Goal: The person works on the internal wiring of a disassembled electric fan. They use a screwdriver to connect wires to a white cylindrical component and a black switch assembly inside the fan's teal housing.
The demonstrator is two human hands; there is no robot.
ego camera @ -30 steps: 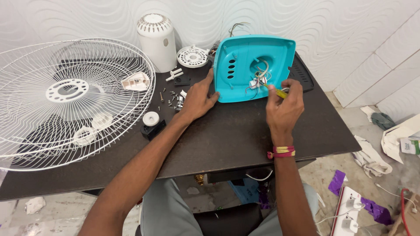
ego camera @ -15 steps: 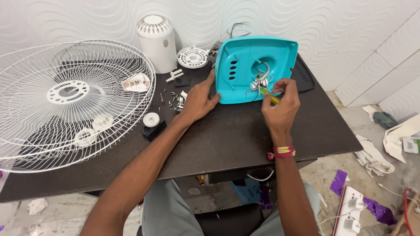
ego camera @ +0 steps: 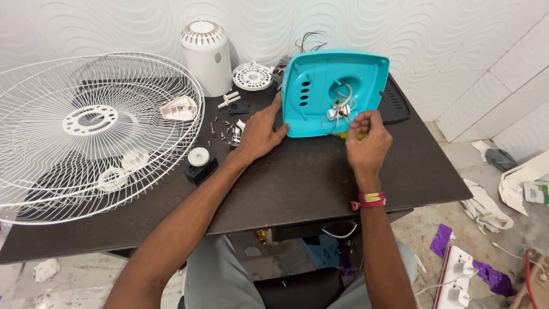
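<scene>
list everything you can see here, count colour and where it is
fan base cover: one, turquoise, tilted up at the table's back
wires: a few, white, in the cover's round opening
fan guard: one, white wire, left part of the table
motor housing: one, white, upright by the wall
round grille: one, white, right of the housing
screws: several, metal, loose near the left hand
table: one, dark brown
left hand: one, pressed on the cover's left edge
right hand: one, red and yellow wristband, fingers pinched at a yellow-green tool handle, by the wires
</scene>
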